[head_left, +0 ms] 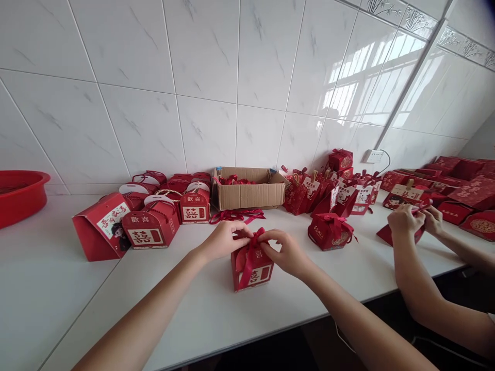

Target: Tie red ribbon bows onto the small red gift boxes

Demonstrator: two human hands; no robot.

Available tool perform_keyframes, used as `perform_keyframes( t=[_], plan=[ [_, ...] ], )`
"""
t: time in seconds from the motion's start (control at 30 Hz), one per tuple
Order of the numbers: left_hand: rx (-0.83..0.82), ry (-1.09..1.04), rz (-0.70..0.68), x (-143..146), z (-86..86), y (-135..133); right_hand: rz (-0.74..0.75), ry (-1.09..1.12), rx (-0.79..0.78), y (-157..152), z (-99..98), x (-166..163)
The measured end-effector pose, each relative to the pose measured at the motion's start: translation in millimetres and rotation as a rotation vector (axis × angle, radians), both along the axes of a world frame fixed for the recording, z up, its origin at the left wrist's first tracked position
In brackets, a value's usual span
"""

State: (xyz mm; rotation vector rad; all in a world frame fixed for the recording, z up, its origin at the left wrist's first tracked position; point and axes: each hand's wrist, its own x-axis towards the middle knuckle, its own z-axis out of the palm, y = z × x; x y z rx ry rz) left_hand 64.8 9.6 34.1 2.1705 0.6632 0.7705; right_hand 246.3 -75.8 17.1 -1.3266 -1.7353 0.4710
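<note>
A small red gift box (pixel 240 274) with white panels stands upright on the white table, below my two hands. A dark red ribbon (pixel 247 267) is bunched in a bow at its top, and one tail hangs down the front. My left hand (pixel 228 238) pinches the ribbon from the left side. From the right, my right hand (pixel 284 250) pinches the same bow, its thumb and fingertips pressed on the loop. The box's top is partly hidden behind fingers and ribbon.
A cardboard carton (pixel 249 197) holds red ribbons, with loose ribbon (pixel 247 215) before it. Red boxes (pixel 149 234) stand left, bagged ones (pixel 309 193) right. A ribboned box (pixel 330 232) sits nearby. A co-worker's hands (pixel 406 221) work at right; a red basin (pixel 23 198) is far left.
</note>
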Motion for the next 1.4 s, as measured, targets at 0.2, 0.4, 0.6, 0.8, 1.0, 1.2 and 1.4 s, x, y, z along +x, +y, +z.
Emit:
perform_keyframes(
  t=[0.2, 0.4, 0.6, 0.8, 1.0, 1.2, 1.4],
  plan=[
    [0.066, 0.031, -0.026, 1.6, 1.0, -0.8, 0.035, -0.250, 0.118, -4.3, 5.8, 14.8],
    [0.124, 0.047, -0.022, 3.5, -1.3, 0.3, 0.167, -0.483, 0.221, -18.4, 26.8, 22.1],
    [0.164, 0.073, -0.054, 1.0, 4.1, -1.0, 0.008, 0.027, -0.059, 2.7, 24.2, 16.6],
    [0.288, 0.177, -0.031, -3.7, 15.6, -2.4, 0.099, 0.006, -0.088, 14.2, 21.6, 6.4],
    [0.378, 0.317, -0.032, -4.4, 25.4, -4.3, 0.300, -0.486, 0.189, 11.4, 15.3, 13.6],
    [0.426, 0.389, -0.035, -1.2, 30.0, -1.7, 0.265, -0.716, 0.185, 11.0, 8.4, 14.8],
    [0.390, 0.420, -0.053, -1.1, 33.8, 1.0, 0.270, -0.743, 0.216, 9.4, 6.8, 11.7]
  ],
)
